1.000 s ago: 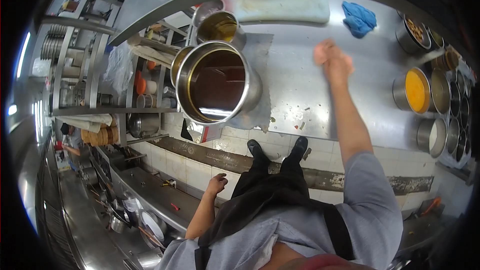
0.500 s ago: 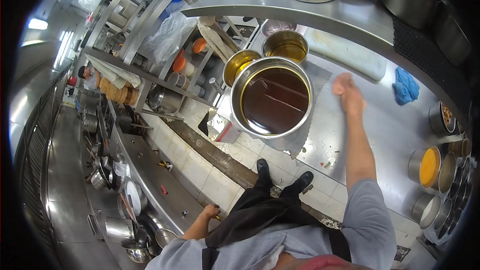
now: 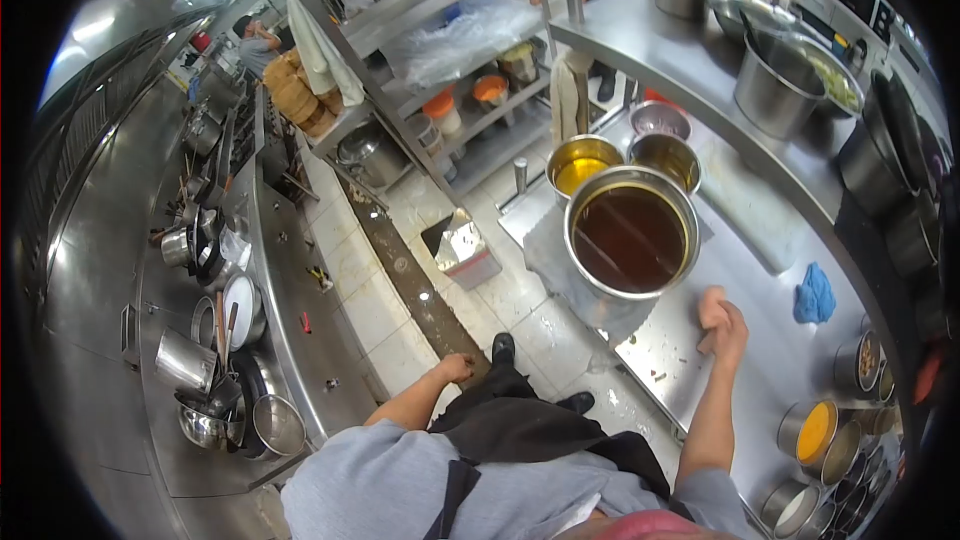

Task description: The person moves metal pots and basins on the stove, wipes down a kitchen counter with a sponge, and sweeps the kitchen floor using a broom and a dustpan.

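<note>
My right hand (image 3: 732,330) presses a folded pinkish cloth (image 3: 712,308) onto the steel table (image 3: 672,332), with its fingers closed round it. Left of that hand stands a large steel pot (image 3: 692,252) of dark brown liquid, on a grey cloth (image 3: 545,252). Two smaller pots touch or nearly touch its far side: one holds yellow oil (image 3: 580,172), the other (image 3: 668,152) a darker yellow liquid. My left hand (image 3: 456,368) hangs over the floor by the stove counter, fingers curled; whatever they hold, if anything, is hidden.
A blue cloth (image 3: 815,293) and a white cutting board (image 3: 748,210) lie on the table. Steel containers, one with orange-yellow contents (image 3: 816,430), line the right. An open tin (image 3: 463,250) stands on the floor. Pans and a strainer (image 3: 280,423) crowd the left counter. Other people stand farther back.
The view has swung, so the table and pots appear farther right. My right hand with the pinkish cloth has come nearer my body along the table. Another person now shows at the top.
</note>
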{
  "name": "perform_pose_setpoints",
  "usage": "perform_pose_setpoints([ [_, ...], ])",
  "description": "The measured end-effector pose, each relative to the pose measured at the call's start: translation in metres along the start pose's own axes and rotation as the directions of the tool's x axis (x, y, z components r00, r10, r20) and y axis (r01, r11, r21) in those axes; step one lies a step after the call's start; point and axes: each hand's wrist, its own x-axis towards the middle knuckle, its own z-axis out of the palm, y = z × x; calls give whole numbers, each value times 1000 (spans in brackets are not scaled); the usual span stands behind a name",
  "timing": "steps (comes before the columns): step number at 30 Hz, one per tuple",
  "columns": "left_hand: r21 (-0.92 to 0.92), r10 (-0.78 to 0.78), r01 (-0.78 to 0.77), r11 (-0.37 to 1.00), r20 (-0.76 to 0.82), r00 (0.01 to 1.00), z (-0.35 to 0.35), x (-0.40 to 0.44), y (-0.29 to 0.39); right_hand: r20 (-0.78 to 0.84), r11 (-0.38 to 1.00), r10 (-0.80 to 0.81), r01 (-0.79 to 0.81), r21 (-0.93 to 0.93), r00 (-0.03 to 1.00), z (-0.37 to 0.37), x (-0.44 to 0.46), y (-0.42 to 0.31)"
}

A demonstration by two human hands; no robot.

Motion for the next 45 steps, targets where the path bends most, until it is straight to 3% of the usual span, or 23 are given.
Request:
perform_pose_setpoints([
  [1, 20, -3, 3, 1000, 4, 1000, 8, 6, -11, -19, 975, 178, -174, 136, 984, -11, -6, -8],
  [3, -36, -79, 80, 996, 44, 996, 5, 4, -23, -104, 952, 245, -219, 215, 964, -29, -23, -25],
  [4, -112, -142, 152, 982, 92, 986, 3, -1, -26, -194, 984, 136, -109, 142, 971, -33, -36, -27],
  [6, -51, -178, 185, 981, 115, 977, 11, 8, -52, -254, 949, -220, 146, -279, 942, -35, -58, 4],
  [8, 91, -89, 75, 993, 161, 983, 12, 24, -85, -138, 929, 352, -363, -72, 926, -29, -82, 41],
  [12, -34, -240, 244, 969, 106, 965, -11, 31, -98, -186, 938, 220, -260, -230, 958, -42, -92, 35],
  [14, 79, -27, 30, 996, -41, 999, -25, 60, -129, -201, 818, 517, -411, 403, 832, -47, -88, 17],
  [15, 107, 51, -41, 993, -87, 995, -42, 71, -143, -208, 820, 515, -408, 403, 831, -50, -89, 1],
  [17, -187, -181, 130, 974, -288, 940, -112, 74, -121, -96, 627, 593, -384, 677, 800, -52, -90, -31],
  [18, 32, 22, -7, 999, -504, 863, -141, 95, -135, -107, 635, 586, -374, 676, 803, -50, -92, -14],
  [19, -352, -212, 45, 935, -450, 868, -197, 72, -100, -193, 747, 497, -305, 590, 846, -47, -98, 19],
  [20, -478, -245, -17, 878, -481, 842, -247, 71, -87, -265, 841, 395, -231, 489, 879, -42, -98, 33],
  [21, -474, -162, -239, 847, -660, 734, -281, 103, -103, -271, 845, 390, -226, 484, 880, -39, -101, 16],
  [23, -547, -121, -491, 678, -742, 660, -380, 76, -59, -224, 740, 583, -398, 542, 781, -28, -115, -63],
  [26, -396, 20, -798, 455, -891, 454, -512, 60, -22, -292, 803, 541, -381, 458, 789, 0, -134, -41],
  [30, -141, 121, -844, 518, -964, 235, -662, 36, 2, -337, 775, 620, -487, 403, 709, 31, -149, -50],
  [33, -3, 129, -818, 576, -987, 94, -772, 50, -11, -389, 798, 603, -523, 300, 697, 48, -151, -65],
  [35, 39, 79, -742, 669, -997, 19, -832, 53, -15, -380, 709, 693, -479, 518, 613, 65, -136, -112],
  [36, 8, 52, -652, 759, -997, 48, -866, 58, -22, -385, 705, 700, -497, 506, 601, 73, -129, -123],
  [38, 77, 83, -552, 830, -996, -15, -934, 78, -45, -367, 647, 758, -549, 530, 539, 82, -131, -143],
  [40, 24, -9, -593, 805, -999, -52, -990, 93, -57, -412, 597, 801, -618, 512, 433, 94, -134, -167],
  [42, -29, -86, -418, 908, -989, -118, -1028, 88, -54, -557, 656, 740, -587, 475, 376, 103, -142, -164],
  [45, -114, -133, -350, 930, -991, -32, -1091, 73, -54, -560, 684, 728, -477, 551, 396, 106, -169, -162],
])
